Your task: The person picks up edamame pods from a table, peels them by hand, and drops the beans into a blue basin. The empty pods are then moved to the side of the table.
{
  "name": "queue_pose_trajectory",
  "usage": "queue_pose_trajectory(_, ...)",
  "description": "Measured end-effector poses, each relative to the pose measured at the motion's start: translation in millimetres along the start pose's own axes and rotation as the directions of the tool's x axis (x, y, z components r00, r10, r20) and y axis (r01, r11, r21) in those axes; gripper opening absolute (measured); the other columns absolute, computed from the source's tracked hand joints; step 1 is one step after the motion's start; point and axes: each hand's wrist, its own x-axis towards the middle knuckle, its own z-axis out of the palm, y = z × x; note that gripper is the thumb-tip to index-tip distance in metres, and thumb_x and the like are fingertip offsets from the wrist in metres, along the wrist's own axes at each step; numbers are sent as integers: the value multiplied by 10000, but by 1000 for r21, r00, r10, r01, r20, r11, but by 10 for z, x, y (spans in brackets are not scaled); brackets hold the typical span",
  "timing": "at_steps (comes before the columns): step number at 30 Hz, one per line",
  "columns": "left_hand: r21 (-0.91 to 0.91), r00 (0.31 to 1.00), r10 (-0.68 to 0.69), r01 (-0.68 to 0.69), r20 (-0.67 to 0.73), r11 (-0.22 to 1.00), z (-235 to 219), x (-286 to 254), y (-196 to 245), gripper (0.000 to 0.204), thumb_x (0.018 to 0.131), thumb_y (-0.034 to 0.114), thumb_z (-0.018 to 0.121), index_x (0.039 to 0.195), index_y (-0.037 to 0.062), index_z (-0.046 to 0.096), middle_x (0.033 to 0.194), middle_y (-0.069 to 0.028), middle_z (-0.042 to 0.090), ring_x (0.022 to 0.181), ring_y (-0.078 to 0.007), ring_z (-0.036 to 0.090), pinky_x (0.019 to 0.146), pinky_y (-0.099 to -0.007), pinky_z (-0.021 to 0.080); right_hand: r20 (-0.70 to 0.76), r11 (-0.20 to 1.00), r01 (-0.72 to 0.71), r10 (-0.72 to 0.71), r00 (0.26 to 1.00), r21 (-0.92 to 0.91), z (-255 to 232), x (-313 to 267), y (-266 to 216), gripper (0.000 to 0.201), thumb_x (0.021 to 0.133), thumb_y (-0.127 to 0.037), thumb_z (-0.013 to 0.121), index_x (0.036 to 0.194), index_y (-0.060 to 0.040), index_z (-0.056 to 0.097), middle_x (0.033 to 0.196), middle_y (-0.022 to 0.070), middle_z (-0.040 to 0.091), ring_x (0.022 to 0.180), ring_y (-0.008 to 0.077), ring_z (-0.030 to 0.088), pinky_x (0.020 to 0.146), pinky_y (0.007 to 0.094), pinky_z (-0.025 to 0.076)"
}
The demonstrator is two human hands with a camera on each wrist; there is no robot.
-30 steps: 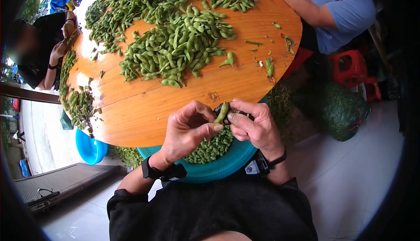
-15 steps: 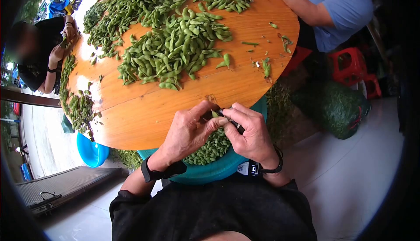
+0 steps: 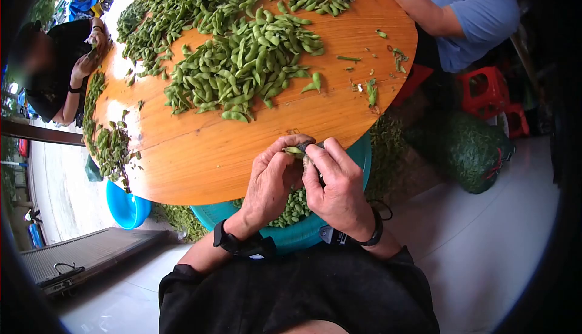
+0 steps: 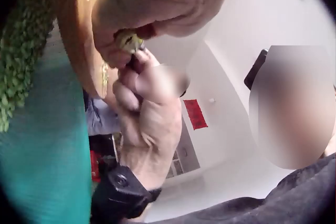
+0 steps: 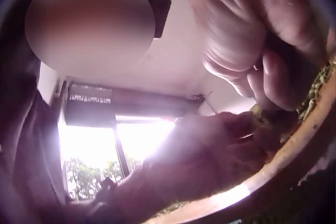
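Both hands meet over the near edge of the table, above a teal basin [image 3: 359, 179] holding small green beans [image 3: 296, 208]. The left hand [image 3: 265, 183] pinches a green soybean pod [image 3: 293, 150] between thumb and fingers. Opposite it, the right hand [image 3: 341, 189] grips a small dark tool [image 3: 305, 146] against the pod; its fingers hide most of the tool, so I cannot tell its kind. In the left wrist view, the pod's end [image 4: 127, 40] shows between the fingertips of the two hands. Beyond them lies a large heap of pods [image 3: 236, 70].
Loose pods and scraps lie on the round wooden table [image 3: 182, 173]. One person [image 3: 57, 70] sits at the left edge, another in a blue shirt [image 3: 476, 21] at the right. A blue basin [image 3: 128, 209], red stools [image 3: 485, 90] and a full green bag [image 3: 467, 152] stand around it.
The left hand has turned inward and moved slightly right with the pod, which now lies flatter. The right hand has come in closer, its fingers pointing up and left over the tool.
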Motion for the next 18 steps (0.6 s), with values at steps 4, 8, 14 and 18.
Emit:
queue_pose_trajectory(4,-238,999,31,-35,-19,971,77,27,-58,311,934,43,418,1200,1,575,957,-43,629,779,-96,575,671,-229,467,12,998,48,-47,999,-49,-25,22,17,223,848,67,594,1070,51,587,855,165,509,723,359,601,612,395,506)
queue_pose_trajectory(8,-306,999,-54,51,1,951,17,37,-105,297,926,35,428,1174,8,588,1000,-45,637,797,-103,577,654,-238,469,57,1000,22,-22,998,-5,-91,22,4,225,844,67,598,1069,47,593,849,160,509,727,349,604,608,389,504)
queue_pose_trajectory(14,-350,1000,-21,26,19,936,-5,14,-75,219,986,77,470,1166,10,576,951,-58,643,774,-129,598,622,-254,484,76,989,-78,68,995,128,-180,113,13,210,798,56,607,1006,40,635,789,140,545,678,308,595,597,370,478)
queue_pose_trajectory(18,40,995,72,-74,63,996,-72,-29,-5,187,1016,133,530,1148,6,565,912,-87,654,694,-137,604,662,-264,528,121,994,-15,2,993,108,-224,95,84,215,806,54,612,1019,56,639,796,142,559,676,293,604,594,358,476)
